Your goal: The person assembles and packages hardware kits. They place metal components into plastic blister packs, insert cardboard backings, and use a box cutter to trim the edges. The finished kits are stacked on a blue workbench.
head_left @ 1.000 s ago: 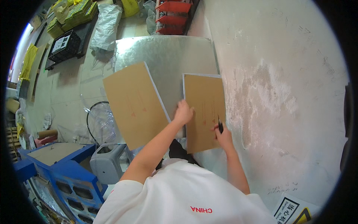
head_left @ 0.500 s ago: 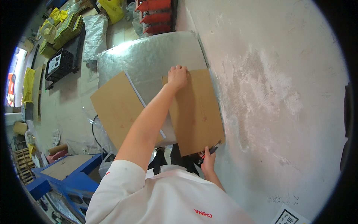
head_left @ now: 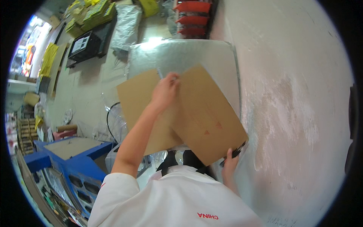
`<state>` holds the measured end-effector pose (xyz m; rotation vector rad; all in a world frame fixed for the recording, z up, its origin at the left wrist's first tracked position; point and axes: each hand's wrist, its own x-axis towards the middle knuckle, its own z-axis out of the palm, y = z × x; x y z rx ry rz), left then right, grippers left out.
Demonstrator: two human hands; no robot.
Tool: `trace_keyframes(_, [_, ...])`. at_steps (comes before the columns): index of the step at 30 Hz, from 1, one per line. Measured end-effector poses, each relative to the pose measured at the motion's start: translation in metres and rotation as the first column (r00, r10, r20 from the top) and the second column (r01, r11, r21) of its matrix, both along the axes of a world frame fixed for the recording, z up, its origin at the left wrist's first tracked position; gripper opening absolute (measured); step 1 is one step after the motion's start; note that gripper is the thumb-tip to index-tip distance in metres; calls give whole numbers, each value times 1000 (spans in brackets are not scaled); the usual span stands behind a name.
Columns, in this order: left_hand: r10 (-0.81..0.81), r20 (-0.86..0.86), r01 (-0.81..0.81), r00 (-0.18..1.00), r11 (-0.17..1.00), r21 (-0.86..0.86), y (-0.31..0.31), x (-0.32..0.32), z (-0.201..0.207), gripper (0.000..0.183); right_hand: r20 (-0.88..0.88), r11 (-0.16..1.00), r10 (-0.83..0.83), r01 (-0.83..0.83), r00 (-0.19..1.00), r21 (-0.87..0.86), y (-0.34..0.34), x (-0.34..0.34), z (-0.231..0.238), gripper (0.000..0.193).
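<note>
A brown cardboard sheet (head_left: 206,117) with small printed marks lies tilted over the silver-covered table, overlapping a second cardboard sheet (head_left: 145,109) on its left. My left hand (head_left: 166,90) reaches across, its fingers closed at the upper left edge of the right-hand sheet. Down at that sheet's near right corner, my right hand (head_left: 229,166) is closed around a dark-handled hand tool (head_left: 237,152) with a narrow tip. The tool's exact kind is hard to make out. A white edge shows along the top of the left sheet, partly behind my left hand.
The silver table top (head_left: 181,53) borders a scuffed pale wall (head_left: 280,98) on the right. Red bags (head_left: 193,19) are stacked beyond it. To the left stand a black crate (head_left: 84,47), a silvery sack (head_left: 126,28) and a blue-framed machine (head_left: 75,166).
My left hand has drawn the top of the right sheet leftward, so it now turns and overlaps the left sheet. My right hand stays by the near corner with the tool. The view has shifted.
</note>
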<state>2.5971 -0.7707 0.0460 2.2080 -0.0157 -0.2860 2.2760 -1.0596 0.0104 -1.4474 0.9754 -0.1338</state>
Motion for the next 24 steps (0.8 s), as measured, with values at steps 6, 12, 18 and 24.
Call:
trace_keyframes(6, [436, -138, -453, 890, 881, -135, 180, -199, 4, 31, -228, 579, 652, -669, 723, -466, 20, 237, 26, 46])
trace_keyframes(12, [455, -737, -851, 499, 415, -321, 112, -357, -26, 39, -277, -135, 959, -754, 64, -643, 230, 411, 27, 37])
trace_keyframes(18, [346, -803, -869, 485, 292, -400, 88, -371, -50, 45, -302, -323, 941, -668, -152, -671, 370, 415, -20, 34])
trace_keyframes(24, [910, 50, -895, 412, 394, 209, 149, -374, -34, 47, -403, -384, 904, -686, -143, -618, 367, 418, -35, 41])
